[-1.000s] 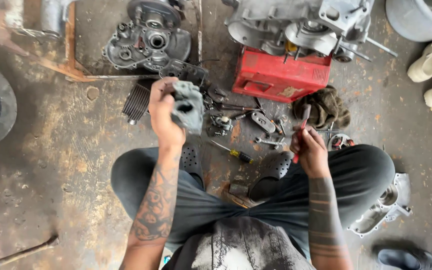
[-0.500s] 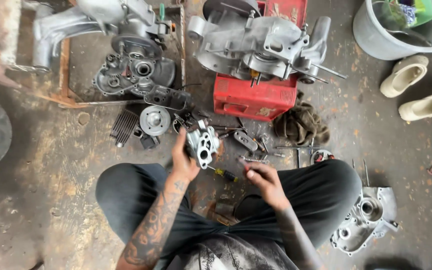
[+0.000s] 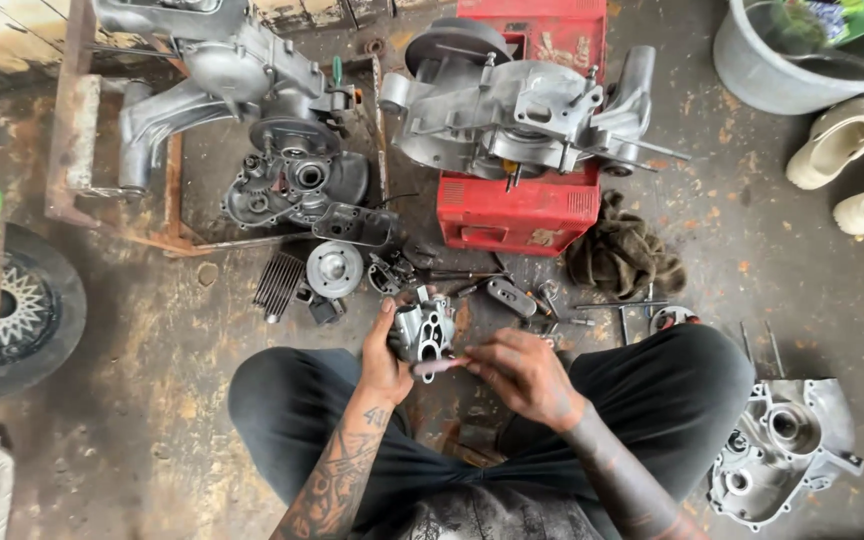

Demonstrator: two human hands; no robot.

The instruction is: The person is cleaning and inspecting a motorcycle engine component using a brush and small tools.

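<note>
I sit cross-legged on a stained concrete floor. My left hand [image 3: 384, 355] grips a small grey metal carburettor body [image 3: 422, 330], held upright in front of my knees. My right hand [image 3: 522, 375] is beside it, its fingertips pinching a thin pinkish rod-like tool [image 3: 439, 367] whose tip touches the lower part of the carburettor. Both forearms reach in from the bottom of the view.
Loose small engine parts and a finned cylinder [image 3: 279, 285] lie just beyond my hands. An engine casing [image 3: 512, 115] rests on a red box [image 3: 522, 205]; another engine [image 3: 272, 150] at left. A crankcase half [image 3: 782, 445] lies right, a rag [image 3: 620, 258], wheel [image 3: 37, 305], bucket [image 3: 782, 55] and slippers [image 3: 837, 150].
My left hand has lowered the carburettor from chest height toward my lap. My right hand moved left and brought the thin tool against it. The camera view tilted forward.
</note>
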